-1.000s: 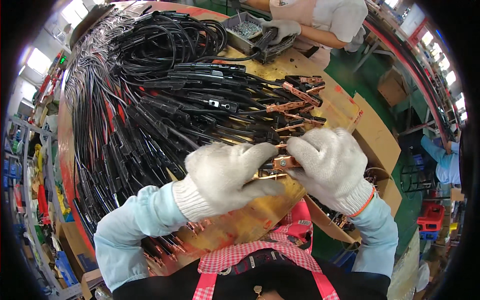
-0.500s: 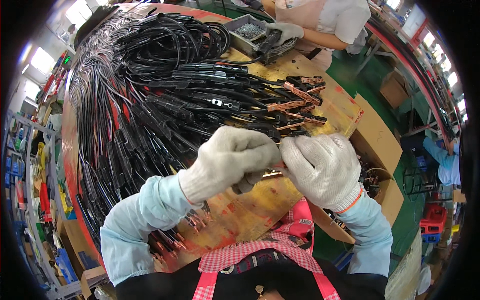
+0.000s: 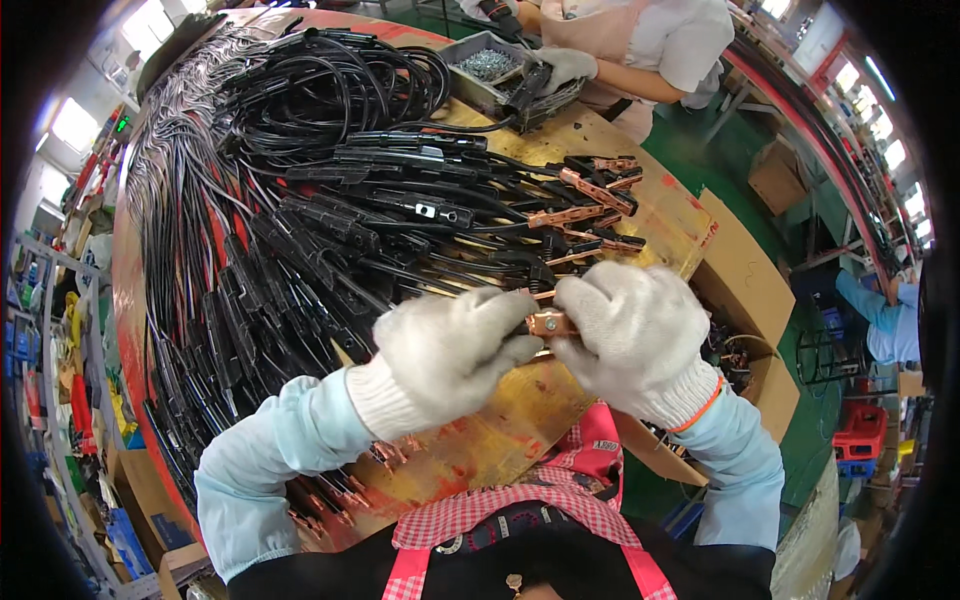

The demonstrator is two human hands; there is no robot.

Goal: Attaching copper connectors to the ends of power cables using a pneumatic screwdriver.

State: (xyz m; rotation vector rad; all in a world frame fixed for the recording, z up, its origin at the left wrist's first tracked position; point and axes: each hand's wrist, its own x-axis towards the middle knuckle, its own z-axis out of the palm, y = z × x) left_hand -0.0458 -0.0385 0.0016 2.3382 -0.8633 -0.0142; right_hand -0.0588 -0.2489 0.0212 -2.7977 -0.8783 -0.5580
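Note:
Between my two gloved hands is a small copper clamp piece with a round screw head on its face. My left hand pinches one end of it, and my right hand grips the other end. Both hands are closed, in white knit gloves, and partly cover the piece. Just beyond them, copper clamp jaws stick out from the ends of black cables. A large bundle of black cables with black plastic handles fills the table to the left.
A grey bin of small metal screws stands at the far edge, where a co-worker's gloved hand holds a black handle. Cables with bare copper ends lie by my left forearm. An open cardboard box stands right of the worn yellow table.
My hands have moved apart slightly, and the copper clamp piece now shows between them. My left hand has shifted left and nearer to me. The view has moved a little.

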